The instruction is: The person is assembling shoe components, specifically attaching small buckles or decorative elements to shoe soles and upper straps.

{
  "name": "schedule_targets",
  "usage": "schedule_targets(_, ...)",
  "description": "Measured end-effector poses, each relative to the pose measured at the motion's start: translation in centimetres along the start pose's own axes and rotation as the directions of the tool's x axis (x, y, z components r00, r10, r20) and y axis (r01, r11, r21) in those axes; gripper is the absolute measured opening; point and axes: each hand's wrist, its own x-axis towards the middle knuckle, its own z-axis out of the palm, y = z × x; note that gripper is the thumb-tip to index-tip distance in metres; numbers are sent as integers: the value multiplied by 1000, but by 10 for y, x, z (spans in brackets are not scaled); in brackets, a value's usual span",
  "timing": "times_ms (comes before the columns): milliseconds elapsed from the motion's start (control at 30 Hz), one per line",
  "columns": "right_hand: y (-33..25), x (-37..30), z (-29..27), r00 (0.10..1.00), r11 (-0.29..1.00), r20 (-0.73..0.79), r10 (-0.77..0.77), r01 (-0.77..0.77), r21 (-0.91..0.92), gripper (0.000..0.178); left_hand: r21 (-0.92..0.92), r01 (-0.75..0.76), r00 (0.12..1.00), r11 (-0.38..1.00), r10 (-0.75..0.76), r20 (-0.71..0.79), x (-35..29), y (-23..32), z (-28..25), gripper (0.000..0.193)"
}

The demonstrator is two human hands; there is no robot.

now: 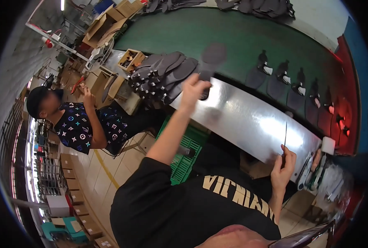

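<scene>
My left hand (pixel 192 91) reaches over the metal table edge with its fingers closed on the near end of a dark grey sandal sole (pixel 213 56), blurred by motion. Beside it lies a heap of similar sandal soles (pixel 173 68) with small shiny bits along the near side. Above the right part of the metal tabletop (pixel 237 105), my right hand (pixel 284 165) pinches a thin dark rod (pixel 286 134) that points away from me. The exact kind of that tool is too small to tell. Several soles with straps and pale tags (pixel 256 76) lie in a row on the green conveyor belt (pixel 171 33).
Left of me a co-worker (pixel 85 120) sits with hands raised. A green plastic crate (pixel 186 159) stands under the table. At the right end are a white block (pixel 328 145), hand tools (pixel 315 171) and plastic bags (pixel 334 182). A red-lit machine opening (pixel 349 103) stands beyond.
</scene>
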Motion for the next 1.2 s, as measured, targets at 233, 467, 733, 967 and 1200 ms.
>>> schedule_targets(233, 27, 25, -29, 996, 985, -7, 90, -90, -147, 33, 481, 66, 991, 874, -1, -133, 93, 65, -188, 32)
schedule_targets(467, 58, 26, -31, 997, 922, -68, 31, -55, -384, 41, 965, 248, 966, -81, 96, -240, 124, 7, -234, 57)
schedule_targets(733, 106, 21, -19, 978, 897, -195, 73, -150, -417, 21, 528, -569, 809, 630, 313, 498, 150, -34, 30, 43)
schedule_targets(967, 55, 7, -12, 958, 802, -278, -70, -112, -587, 47, 174, -652, 632, 738, 403, 662, 187, -117, 192, 46)
schedule_targets(1200, 60, -20, 14, 901, 881, -271, -340, 204, -428, 29, 345, -700, 689, 625, 466, 555, 211, -134, 196, 34)
